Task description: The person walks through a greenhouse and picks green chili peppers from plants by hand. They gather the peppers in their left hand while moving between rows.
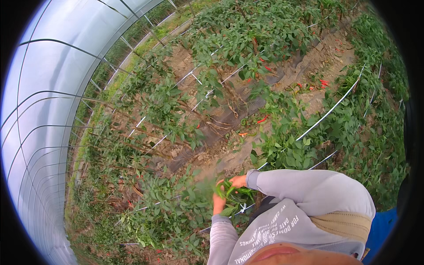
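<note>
Both of my hands are together among the pepper plants, close in front of my body. My left hand [219, 200] is closed around several long green chili peppers [220, 191]. From the other side, my right hand [238, 181] grips the same green bunch, its fingers partly hidden by peppers and leaves. More green peppers [244, 191] hang just below my right hand, beside a leafy pepper plant [228, 211]. A white tie [243, 208] is knotted on the support line beneath them. Leaves left of my left hand are blurred.
Rows of pepper plants [285, 149] are bounded by white support lines [331, 111] and wooden stakes. Red chilies [324, 83] lie on the soil between rows, near dark plastic mulch [215, 132]. A plastic greenhouse wall [49, 73] curves at left. Something blue [384, 232] shows behind me.
</note>
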Motion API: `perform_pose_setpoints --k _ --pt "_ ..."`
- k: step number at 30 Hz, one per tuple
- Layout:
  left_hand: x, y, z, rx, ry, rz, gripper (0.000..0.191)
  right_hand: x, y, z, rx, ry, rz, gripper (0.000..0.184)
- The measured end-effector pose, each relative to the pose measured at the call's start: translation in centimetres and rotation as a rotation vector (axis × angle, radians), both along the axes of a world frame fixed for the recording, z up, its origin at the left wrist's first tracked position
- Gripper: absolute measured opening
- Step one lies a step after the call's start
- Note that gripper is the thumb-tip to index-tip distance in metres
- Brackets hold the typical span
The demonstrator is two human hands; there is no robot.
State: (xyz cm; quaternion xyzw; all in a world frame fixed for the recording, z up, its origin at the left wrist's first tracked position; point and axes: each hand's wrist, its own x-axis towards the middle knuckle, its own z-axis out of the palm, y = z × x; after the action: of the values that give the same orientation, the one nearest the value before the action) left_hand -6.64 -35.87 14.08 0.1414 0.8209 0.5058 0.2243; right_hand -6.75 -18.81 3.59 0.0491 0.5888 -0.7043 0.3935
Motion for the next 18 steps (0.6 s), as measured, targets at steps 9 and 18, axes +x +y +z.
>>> perform_pose_setpoints --k 9,18 --pt "-0.9 -2.2 -3.5 0.153 -0.303 -0.029 0.028 1.5 0.2 4.6 0.037 -0.119 -0.416 0.038" --pt "-1.6 1.4 -1.2 -0.446 0.396 -0.289 0.025 2.5 0.7 3.0 0.138 -0.168 -0.820 0.039"
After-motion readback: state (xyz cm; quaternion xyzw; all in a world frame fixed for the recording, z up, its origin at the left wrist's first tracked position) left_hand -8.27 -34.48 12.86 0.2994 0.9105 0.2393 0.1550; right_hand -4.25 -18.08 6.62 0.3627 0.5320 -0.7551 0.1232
